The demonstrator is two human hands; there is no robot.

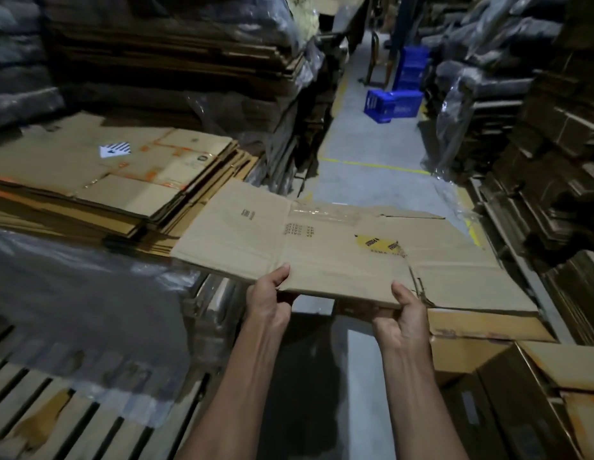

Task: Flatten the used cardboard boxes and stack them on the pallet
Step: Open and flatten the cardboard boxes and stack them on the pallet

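Note:
A flattened brown cardboard box (pixel 338 247) with a yellow label and clear tape is held level in front of me above the aisle floor. My left hand (pixel 270 297) grips its near edge, thumb on top and fingers underneath. My right hand (pixel 405 313) grips the same edge further right, beside a torn seam. The box's far left corner reaches over the stack of flattened boxes (pixel 99 180) lying at the left. A wooden slatted pallet (pixel 89 423) lies at the lower left, partly under clear plastic sheeting (pixel 73 293).
Unflattened brown boxes (pixel 508 386) stand at the lower right. Tall wrapped stacks of cardboard line both sides of a narrow grey aisle (pixel 372 167) with yellow floor lines. Blue plastic crates (pixel 393 104) sit further down the aisle.

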